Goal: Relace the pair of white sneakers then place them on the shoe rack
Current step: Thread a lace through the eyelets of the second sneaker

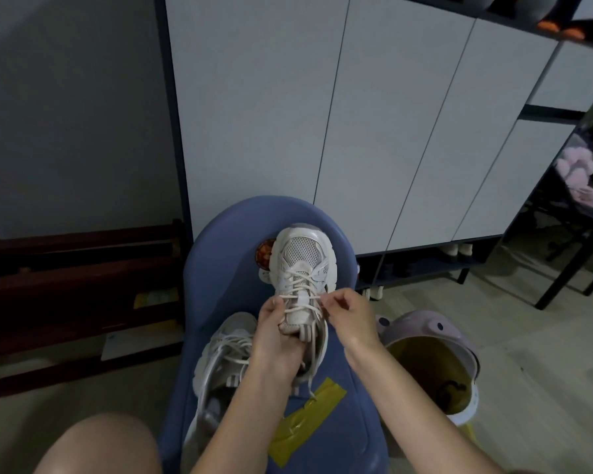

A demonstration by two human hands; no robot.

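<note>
A bare knee was cut off at the bottom edge. Strips of yellow tape crossed the near end of the rounded blue plastic seat, which carried both shoes. The second white mesh sneaker lay at the seat's left edge, partly hidden behind the left forearm. The left hand gripped the tongue of the white lace-up sneaker, fingers curled around it; the right hand pinched the white lace at an eyelet. A pink lidded bin stood just right, open floor beyond. A round sticker was half hidden, unreadable. Tall white cabinet doors closed the back.
</note>
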